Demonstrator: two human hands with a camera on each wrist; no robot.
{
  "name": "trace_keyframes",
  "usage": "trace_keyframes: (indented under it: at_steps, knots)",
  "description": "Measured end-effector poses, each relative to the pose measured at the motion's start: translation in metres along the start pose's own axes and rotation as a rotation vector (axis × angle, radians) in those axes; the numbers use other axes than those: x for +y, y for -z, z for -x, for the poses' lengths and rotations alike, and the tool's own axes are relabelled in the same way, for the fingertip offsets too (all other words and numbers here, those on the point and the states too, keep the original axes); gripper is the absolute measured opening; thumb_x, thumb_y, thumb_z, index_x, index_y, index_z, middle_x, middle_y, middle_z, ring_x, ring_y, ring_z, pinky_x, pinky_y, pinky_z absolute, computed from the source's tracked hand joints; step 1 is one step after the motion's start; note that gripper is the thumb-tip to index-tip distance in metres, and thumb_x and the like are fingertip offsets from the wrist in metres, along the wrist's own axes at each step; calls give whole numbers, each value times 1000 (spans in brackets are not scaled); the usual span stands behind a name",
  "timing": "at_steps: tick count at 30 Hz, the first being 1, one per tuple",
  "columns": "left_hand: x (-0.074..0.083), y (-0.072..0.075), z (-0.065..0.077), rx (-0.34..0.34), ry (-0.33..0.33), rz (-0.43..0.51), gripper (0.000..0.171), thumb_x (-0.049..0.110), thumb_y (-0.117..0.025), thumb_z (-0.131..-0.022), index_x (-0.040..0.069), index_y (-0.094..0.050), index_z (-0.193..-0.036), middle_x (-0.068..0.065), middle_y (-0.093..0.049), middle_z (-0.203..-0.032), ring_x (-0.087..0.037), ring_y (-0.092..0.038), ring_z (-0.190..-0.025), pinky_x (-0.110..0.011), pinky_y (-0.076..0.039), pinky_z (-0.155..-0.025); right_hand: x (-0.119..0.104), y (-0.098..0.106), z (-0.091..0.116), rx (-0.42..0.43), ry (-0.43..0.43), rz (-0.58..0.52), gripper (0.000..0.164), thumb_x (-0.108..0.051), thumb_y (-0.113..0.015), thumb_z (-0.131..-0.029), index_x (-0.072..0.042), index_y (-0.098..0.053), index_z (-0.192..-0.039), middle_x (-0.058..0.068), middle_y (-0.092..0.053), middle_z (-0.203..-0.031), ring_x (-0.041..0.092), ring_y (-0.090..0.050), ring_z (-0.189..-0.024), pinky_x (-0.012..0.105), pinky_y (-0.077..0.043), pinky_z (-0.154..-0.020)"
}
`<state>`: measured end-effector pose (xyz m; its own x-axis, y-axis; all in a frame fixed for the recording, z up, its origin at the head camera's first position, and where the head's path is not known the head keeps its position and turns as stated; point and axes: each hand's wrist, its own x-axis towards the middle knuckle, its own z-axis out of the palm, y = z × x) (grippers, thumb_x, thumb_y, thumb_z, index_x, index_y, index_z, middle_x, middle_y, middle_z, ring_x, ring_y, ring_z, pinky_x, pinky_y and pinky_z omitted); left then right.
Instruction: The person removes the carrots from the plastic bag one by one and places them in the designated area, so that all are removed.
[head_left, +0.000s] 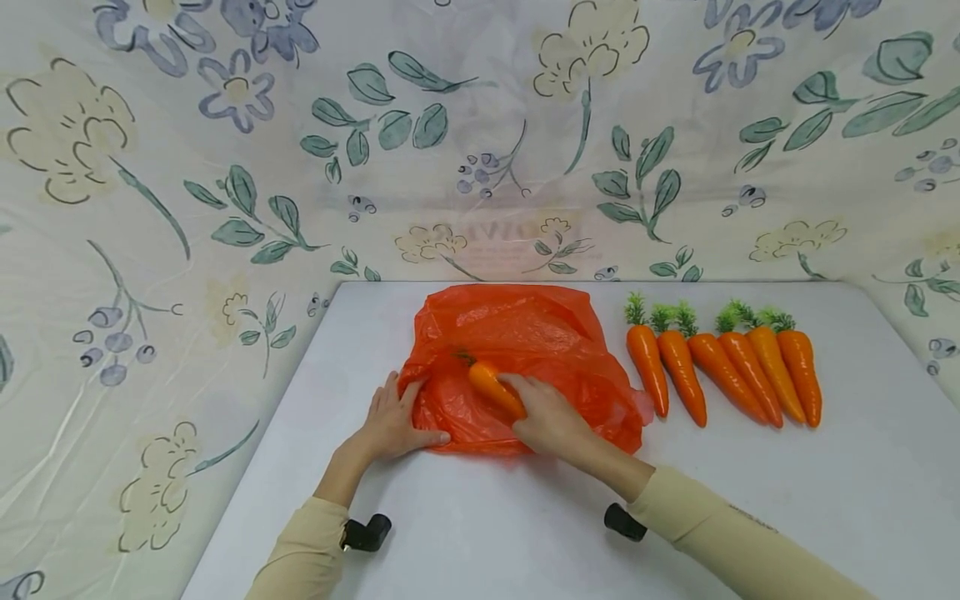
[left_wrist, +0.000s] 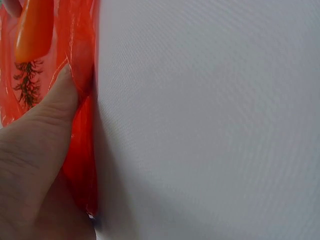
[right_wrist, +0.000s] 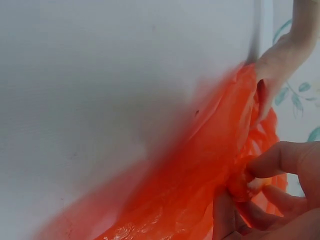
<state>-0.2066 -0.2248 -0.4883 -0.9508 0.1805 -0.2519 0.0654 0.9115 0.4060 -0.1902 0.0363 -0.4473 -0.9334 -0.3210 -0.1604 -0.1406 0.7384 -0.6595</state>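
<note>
An orange-red plastic bag (head_left: 517,325) lies spread on the white table, its film crumpled toward the front. My right hand (head_left: 551,417) grips a toy carrot (head_left: 491,385) near its tapered end, over the bag's front part; the dark green top points away to the left. In the left wrist view the carrot (left_wrist: 35,30) and its leafy top show against the red film. At the bag's left front edge, my left hand (head_left: 393,421) holds the film, thumb (left_wrist: 62,92) at the rim. Its other fingertips are partly hidden by the bag.
Several toy carrots (head_left: 738,375) with green tops lie in a row to the right of the bag, the nearest almost touching it. Behind the table (head_left: 480,533) hangs a flower-patterned cloth (head_left: 480,150). Black wrist mounts (head_left: 367,532) stick out from both sleeves.
</note>
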Motion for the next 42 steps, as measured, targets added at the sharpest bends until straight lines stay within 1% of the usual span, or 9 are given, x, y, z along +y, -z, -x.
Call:
trace_keyframes:
  at_steps: [5,12,17,22,25,30,34,42]
  knots:
    - [0,0,0,-6,6,0,106,55,-78,-77,6,-24,-154,-33,-2,-159,-49,0,-148,-65,-4,-118,3,4,7,-7,58,3,66,-2,-70,-86,-19,-48,-145,8,-56,-134,27,-54,-115,49,-51,-98]
    - [0,-1,-1,-15,9,4,107,55,-78,-77,7,-23,-155,-31,-1,-160,-48,1,-148,-64,-3,-118,6,10,17,-35,98,10,64,-2,-70,-85,-17,-50,-144,8,-57,-134,27,-53,-115,49,-50,-99]
    - [-1,-1,-2,-3,-4,-4,106,55,-78,-77,7,-24,-155,-32,-2,-159,-48,0,-148,-65,-4,-118,8,14,24,-45,128,18,63,-3,-69,-85,-16,-51,-143,8,-56,-137,27,-52,-119,50,-49,-101]
    - [0,0,-2,1,-8,-1,106,55,-78,-77,7,-24,-154,-32,-3,-159,-48,0,-148,-65,-4,-118,11,19,28,-61,138,20,63,-3,-68,-86,-19,-50,-144,6,-54,-141,28,-50,-127,52,-47,-103]
    - [0,0,-1,2,-12,0,106,55,-78,-77,6,-25,-154,-33,-3,-159,-48,0,-148,-65,-4,-118,12,23,30,-68,131,16,64,-4,-69,-86,-21,-50,-145,5,-53,-142,28,-49,-128,52,-46,-104]
    - [0,0,-1,0,-6,-2,106,55,-78,-77,7,-24,-154,-32,-3,-159,-48,0,-148,-64,-4,-118,11,31,32,-77,147,16,66,-3,-70,-86,-22,-49,-145,4,-53,-142,28,-48,-129,53,-46,-105]
    - [0,0,-1,-3,-1,3,105,54,-78,-77,8,-24,-155,-32,-2,-159,-48,0,-148,-64,-3,-119,11,36,32,-73,182,34,67,-2,-69,-86,-23,-49,-146,3,-54,-141,26,-49,-128,51,-46,-105]
    - [0,1,1,3,-19,21,105,53,-79,-77,7,-25,-154,-33,-4,-158,-47,2,-148,-62,-1,-119,10,48,35,-52,207,22,66,0,-67,-86,-22,-49,-145,1,-53,-142,23,-48,-129,47,-44,-108]
